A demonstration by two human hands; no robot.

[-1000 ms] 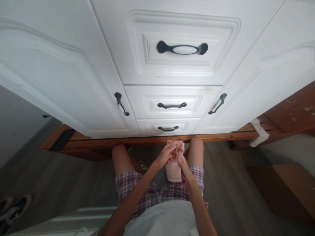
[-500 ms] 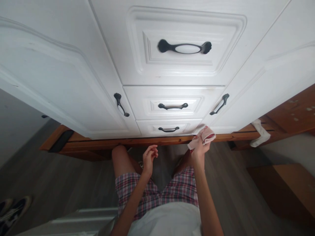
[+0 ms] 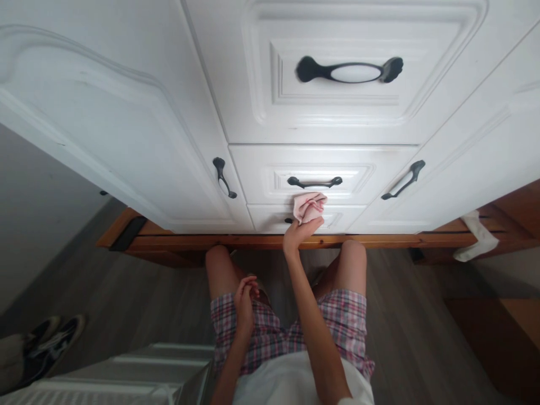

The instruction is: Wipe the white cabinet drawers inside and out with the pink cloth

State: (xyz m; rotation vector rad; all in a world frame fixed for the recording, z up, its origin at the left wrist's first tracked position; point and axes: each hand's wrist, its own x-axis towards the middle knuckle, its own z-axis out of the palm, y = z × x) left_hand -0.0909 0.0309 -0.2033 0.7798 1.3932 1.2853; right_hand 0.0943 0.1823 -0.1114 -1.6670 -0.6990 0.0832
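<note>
A pale pink cloth point(image 3: 309, 203) is held bunched in the right hand point(image 3: 300, 228), crumpled into loose folds among which small red-pink patches are seen. It is placed in front of the seam between the white middle drawer front point(image 3: 262, 171) and the white bottom drawer front point(image 3: 268, 218), just below the dark middle handle point(image 3: 315, 184). Most of the bottom handle point(image 3: 289, 221) is hidden, only its left end being shown. Both drawers are closed, and their fronts are moulded with raised rectangular panels.

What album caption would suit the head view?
Right hand holding a pink cloth before white drawers, left hand by the thigh.
</note>
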